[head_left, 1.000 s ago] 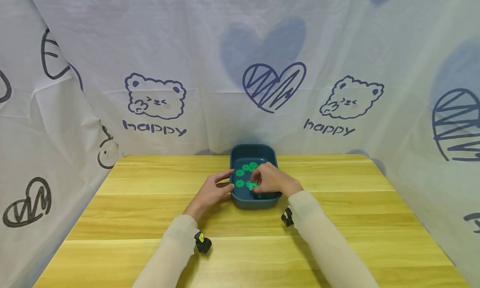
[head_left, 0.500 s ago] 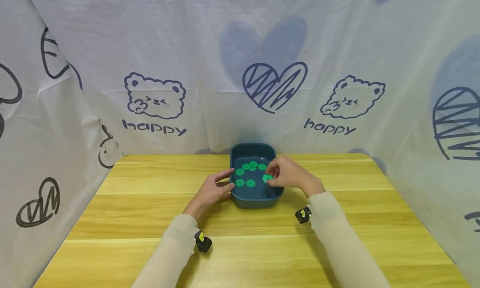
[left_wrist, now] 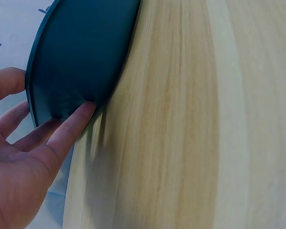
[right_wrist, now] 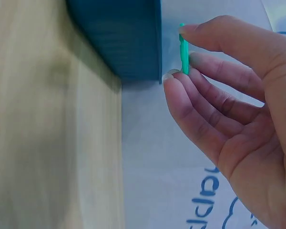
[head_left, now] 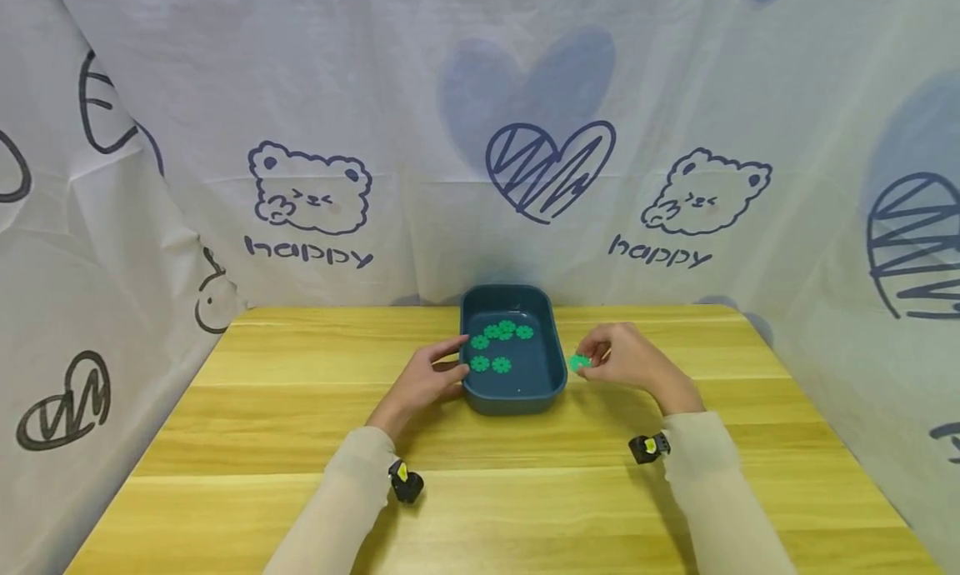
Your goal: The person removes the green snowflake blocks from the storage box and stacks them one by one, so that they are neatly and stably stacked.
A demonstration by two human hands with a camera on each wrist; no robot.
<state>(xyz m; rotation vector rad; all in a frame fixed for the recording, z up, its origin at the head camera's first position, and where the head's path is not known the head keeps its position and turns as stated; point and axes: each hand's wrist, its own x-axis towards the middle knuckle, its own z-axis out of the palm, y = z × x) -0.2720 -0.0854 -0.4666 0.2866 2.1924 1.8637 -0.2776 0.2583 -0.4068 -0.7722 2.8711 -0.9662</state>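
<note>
Pieces point(head_left: 480, 364), green and flower-shaped, at least six with some overlapping, lie in one blue bin point(head_left: 516, 406); your right hand point(head_left: 626, 354) pinches one more green piece point(head_left: 578, 362) just outside it, while your left hand point(head_left: 424, 382), fingers spread, touches its left side.

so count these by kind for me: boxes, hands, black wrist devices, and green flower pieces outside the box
Boxes: 1, the dark blue box
Hands: 2, left hand and right hand
Black wrist devices: 2, left device and right device
Green flower pieces outside the box: 1, the held piece
Total: 6
</note>
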